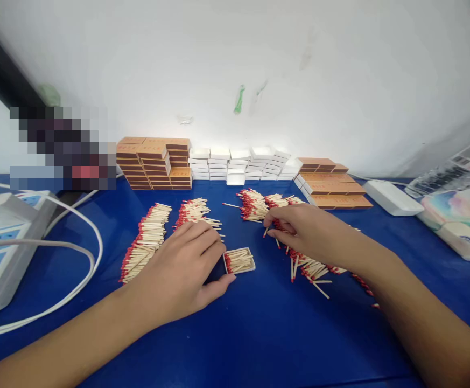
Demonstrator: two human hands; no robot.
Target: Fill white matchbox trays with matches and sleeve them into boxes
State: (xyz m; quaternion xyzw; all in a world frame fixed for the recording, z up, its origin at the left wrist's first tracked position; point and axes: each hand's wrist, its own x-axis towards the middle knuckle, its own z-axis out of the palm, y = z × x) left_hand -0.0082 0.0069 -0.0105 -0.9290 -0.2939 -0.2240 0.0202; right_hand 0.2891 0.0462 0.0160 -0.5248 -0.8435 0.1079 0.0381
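A small white matchbox tray, part filled with red-tipped matches, lies on the blue table. My left hand steadies it from the left, with the index finger at its upper left corner and the thumb at its lower edge. To the right, my right hand is closed in a pinch over the loose matches, and a match shows at its fingertips. Its palm hides part of the pile beneath. More loose matches lie just beyond this hand.
Two rows of matches lie at the left. Along the wall stand stacked brown matchboxes, white trays and more brown boxes. A power strip with white cables is at far left; a white adapter and tissue pack are right.
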